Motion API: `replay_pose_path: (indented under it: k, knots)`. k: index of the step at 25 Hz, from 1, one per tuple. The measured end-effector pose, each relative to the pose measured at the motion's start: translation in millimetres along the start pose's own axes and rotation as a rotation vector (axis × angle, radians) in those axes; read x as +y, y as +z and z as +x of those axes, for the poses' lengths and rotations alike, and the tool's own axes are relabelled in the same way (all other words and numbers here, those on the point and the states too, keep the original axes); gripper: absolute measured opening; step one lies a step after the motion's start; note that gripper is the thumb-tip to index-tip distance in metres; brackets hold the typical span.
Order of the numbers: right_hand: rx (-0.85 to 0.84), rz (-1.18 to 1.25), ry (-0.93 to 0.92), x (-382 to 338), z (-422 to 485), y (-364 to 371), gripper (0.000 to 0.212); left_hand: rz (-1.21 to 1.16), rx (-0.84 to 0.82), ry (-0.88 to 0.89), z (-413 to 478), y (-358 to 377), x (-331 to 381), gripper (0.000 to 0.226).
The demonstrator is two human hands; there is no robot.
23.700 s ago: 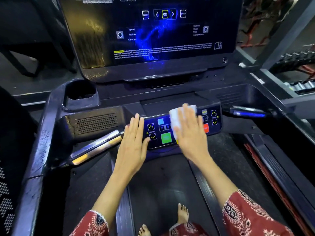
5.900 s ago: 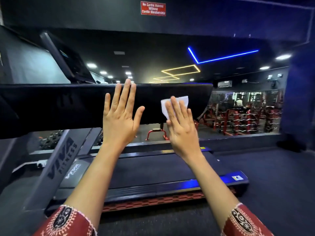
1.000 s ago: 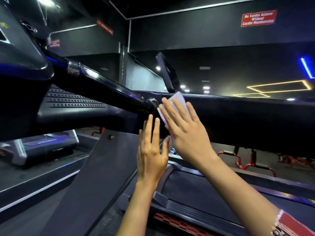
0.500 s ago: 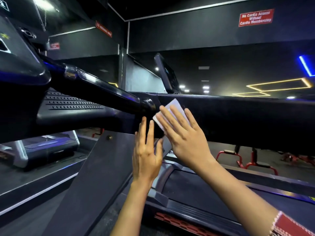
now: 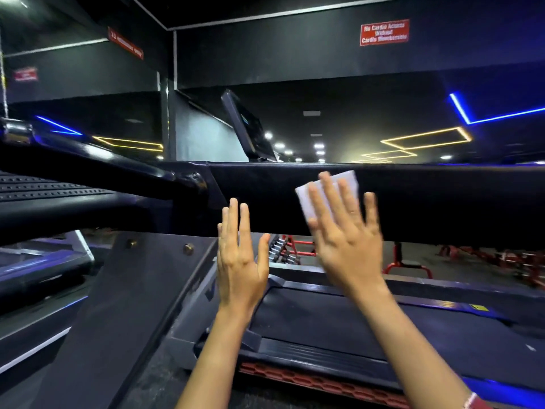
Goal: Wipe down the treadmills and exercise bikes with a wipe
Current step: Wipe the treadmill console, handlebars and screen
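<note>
Red patterned cloth, the cuff of a sleeve (image 5: 475, 402), shows at the lower right edge, where the right forearm enters. Both forearms reach up and forward. The left hand (image 5: 240, 261) is flat, with its fingers straight and close together and its thumb spread. It holds nothing. Its fingertips overlap the lower edge of a wide black handrail (image 5: 442, 202), but contact cannot be confirmed. The right hand (image 5: 348, 240), slightly blurred, is also flat, with its fingers straight and fanned. It grips nothing; instead it presses a white wipe (image 5: 306, 203) against the near face of the handrail. The wipe lies under the fingers rather than the palm. Its upper edge and left corner show beyond the fingertips, and strips of white show between the fingers. The wipe sits high on the rail face, just below the top edge.

Below the hands lie the dark treadmill belt (image 5: 339, 323) and a red grille strip (image 5: 309, 379) along the deck edge. A grey slanted post (image 5: 118, 305) with two bolts rises at the left. Beyond the rail stand red weight racks (image 5: 407, 264), a tilted console screen (image 5: 244, 128), blue (image 5: 501, 115) and yellow (image 5: 424, 140) ceiling light strips, and a red wall sign (image 5: 384, 32) on the far dark wall.
</note>
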State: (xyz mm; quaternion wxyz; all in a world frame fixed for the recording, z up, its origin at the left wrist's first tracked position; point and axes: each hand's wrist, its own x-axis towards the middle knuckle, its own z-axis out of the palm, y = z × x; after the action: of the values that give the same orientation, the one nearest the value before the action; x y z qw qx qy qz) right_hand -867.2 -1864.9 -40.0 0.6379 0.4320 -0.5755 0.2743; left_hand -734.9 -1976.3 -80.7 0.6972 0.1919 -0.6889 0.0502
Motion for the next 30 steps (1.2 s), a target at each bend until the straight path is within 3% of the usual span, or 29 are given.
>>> replay_pose_path:
  k: [2,4,7,9,12,14,17,19,22,25,30]
  knots:
    - [0.028,-0.004,0.263,32,-23,-14,0.049,-0.025,0.004,-0.019,1,6,14,0.059]
    - [0.045,0.007,0.337,26,-42,-18,0.052,-0.042,0.001,0.023,3,12,29,0.057]
    - [-0.014,0.064,-0.012,12,-22,-13,0.051,-0.064,-0.015,0.114,3,20,50,0.054]
    - [0.000,-0.034,-0.039,42,-4,-20,0.049,-0.075,-0.023,0.138,2,25,60,0.053]
    - [0.047,-0.054,0.367,94,-25,-37,0.050,-0.101,-0.029,0.160,0,30,73,0.053]
    - [0.061,-0.032,0.460,84,-39,-41,0.051,-0.108,-0.036,0.181,-1,33,80,0.053]
    - [-0.061,0.105,0.094,51,-32,-33,0.054,-0.107,-0.044,0.173,-4,35,86,0.052]
    - [-0.133,0.037,-0.134,62,-31,-35,0.059,-0.100,-0.050,0.176,-6,33,85,0.051]
    - [-0.144,-0.094,-0.120,101,-57,-43,0.079,-0.083,-0.057,0.191,-6,27,76,0.049]
    - [-0.106,-0.062,-0.062,97,-62,-42,0.085,-0.069,-0.060,0.189,-9,23,70,0.048]
    - [-0.089,0.014,-0.313,32,-18,-15,0.061,-0.039,-0.077,0.198,-9,19,59,0.051]
